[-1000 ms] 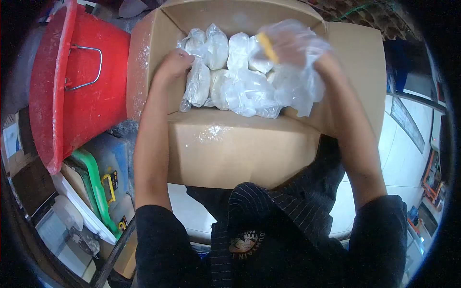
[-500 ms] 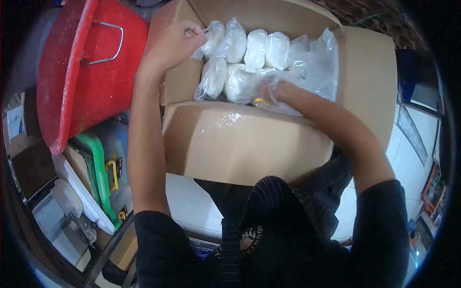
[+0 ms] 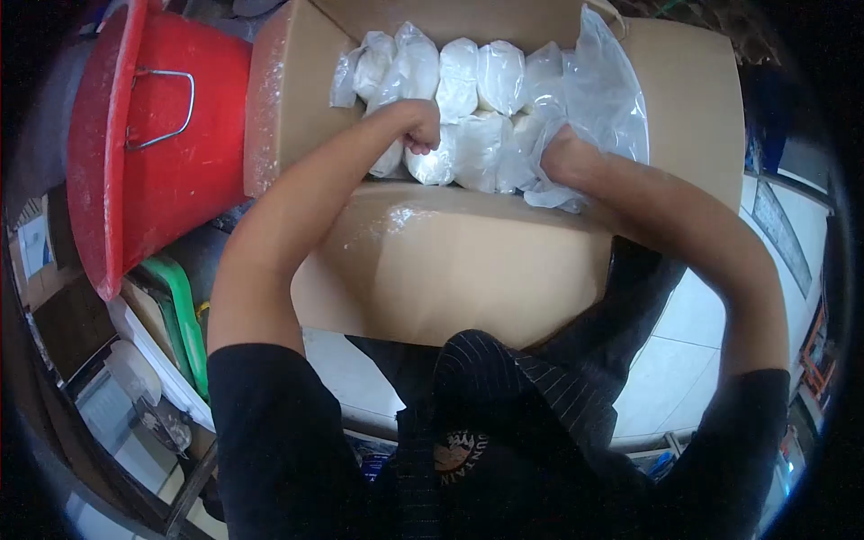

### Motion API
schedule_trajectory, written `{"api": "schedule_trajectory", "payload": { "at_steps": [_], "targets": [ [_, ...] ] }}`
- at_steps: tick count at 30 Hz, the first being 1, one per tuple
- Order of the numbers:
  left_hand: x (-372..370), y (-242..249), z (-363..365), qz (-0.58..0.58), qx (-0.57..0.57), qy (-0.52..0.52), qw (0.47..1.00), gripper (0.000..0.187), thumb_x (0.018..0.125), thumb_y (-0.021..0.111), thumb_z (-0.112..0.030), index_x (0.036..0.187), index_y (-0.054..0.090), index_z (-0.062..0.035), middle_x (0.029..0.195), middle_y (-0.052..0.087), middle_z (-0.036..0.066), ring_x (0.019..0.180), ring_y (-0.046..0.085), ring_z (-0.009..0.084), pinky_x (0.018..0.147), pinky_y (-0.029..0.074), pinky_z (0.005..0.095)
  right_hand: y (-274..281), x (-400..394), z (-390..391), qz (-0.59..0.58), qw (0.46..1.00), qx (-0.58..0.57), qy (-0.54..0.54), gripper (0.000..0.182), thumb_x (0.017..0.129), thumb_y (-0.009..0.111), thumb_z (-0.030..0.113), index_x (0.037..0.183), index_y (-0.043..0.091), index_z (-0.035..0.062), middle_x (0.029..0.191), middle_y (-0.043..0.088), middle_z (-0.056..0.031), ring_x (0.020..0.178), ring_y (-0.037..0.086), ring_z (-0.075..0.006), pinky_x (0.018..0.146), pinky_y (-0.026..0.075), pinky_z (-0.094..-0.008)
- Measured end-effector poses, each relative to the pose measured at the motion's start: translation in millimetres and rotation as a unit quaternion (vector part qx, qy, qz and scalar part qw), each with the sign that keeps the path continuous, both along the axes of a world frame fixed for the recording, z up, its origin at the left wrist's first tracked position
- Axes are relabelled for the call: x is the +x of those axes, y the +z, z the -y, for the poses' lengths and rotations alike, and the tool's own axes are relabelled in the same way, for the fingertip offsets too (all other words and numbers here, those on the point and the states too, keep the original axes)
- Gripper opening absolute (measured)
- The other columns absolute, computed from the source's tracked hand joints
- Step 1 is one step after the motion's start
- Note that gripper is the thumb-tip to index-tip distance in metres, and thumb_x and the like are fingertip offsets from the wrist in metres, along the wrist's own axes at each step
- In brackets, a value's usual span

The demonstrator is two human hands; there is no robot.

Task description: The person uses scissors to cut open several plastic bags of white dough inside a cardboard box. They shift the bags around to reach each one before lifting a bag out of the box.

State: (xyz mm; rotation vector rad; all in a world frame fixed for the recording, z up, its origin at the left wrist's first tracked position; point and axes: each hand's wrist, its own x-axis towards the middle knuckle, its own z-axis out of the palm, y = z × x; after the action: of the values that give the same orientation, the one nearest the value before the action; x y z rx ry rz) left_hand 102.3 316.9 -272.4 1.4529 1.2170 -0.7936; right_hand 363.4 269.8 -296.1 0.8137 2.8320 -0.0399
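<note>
An open cardboard box holds several clear plastic bags filled with something white, packed in two rows. My left hand is closed in a fist above the front row, over a white-filled bag. Whether its fingers grip anything is hidden. At the box's right side, my right hand reaches in among loose clear plastic, and its fingers are out of sight. Between the hands lies another white-filled bag.
A red tub with a metal handle leans on its side at the box's left. Below it stand a green-edged item and white panels. The box's right flap is folded outward. White powder marks the front flap. Pale floor tiles lie at right.
My left hand has left the far-left bag and come right and nearer, over the front row. My right hand has shifted slightly right, and the loose plastic there stands higher.
</note>
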Motion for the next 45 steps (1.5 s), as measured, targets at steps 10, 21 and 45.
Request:
{"api": "schedule_trajectory", "payload": {
  "at_steps": [10,21,45],
  "targets": [
    [5,-74,34,0.016,0.071,0.24,0.968,0.026,0.067,0.066,-0.028,0.055,0.061,-0.0045,0.053,0.059,0.005,0.043,0.053,0.0121,0.045,0.044,0.0299,57,-8,6,0.004,0.998,-0.04,0.046,0.023,0.066,0.054,0.015,0.082,0.063,0.0017,0.083,0.061,-0.0142,0.079,0.059,-0.0274,0.072,0.044,-0.0398],
    [29,-69,46,-0.101,0.212,0.176,0.956,0.034,0.062,0.07,-0.034,0.062,0.063,0.0001,0.062,0.063,0.01,0.06,0.063,0.0205,0.06,0.051,0.0322,73,-1,15,-0.115,0.991,-0.045,0.041,0.018,0.066,0.054,0.016,0.073,0.066,0.0049,0.076,0.063,-0.012,0.072,0.06,-0.0241,0.068,0.044,-0.0378],
    [-56,49,27,-0.05,0.229,0.15,0.961,0.037,0.069,0.061,-0.038,0.068,0.065,-0.0013,0.066,0.062,0.015,0.061,0.061,0.0267,0.062,0.047,0.0368,73,-19,7,-0.004,0.989,-0.15,0.015,0.019,0.069,0.054,0.014,0.08,0.068,0.0067,0.084,0.064,-0.0129,0.083,0.06,-0.0267,0.075,0.044,-0.0398]
  ]
}}
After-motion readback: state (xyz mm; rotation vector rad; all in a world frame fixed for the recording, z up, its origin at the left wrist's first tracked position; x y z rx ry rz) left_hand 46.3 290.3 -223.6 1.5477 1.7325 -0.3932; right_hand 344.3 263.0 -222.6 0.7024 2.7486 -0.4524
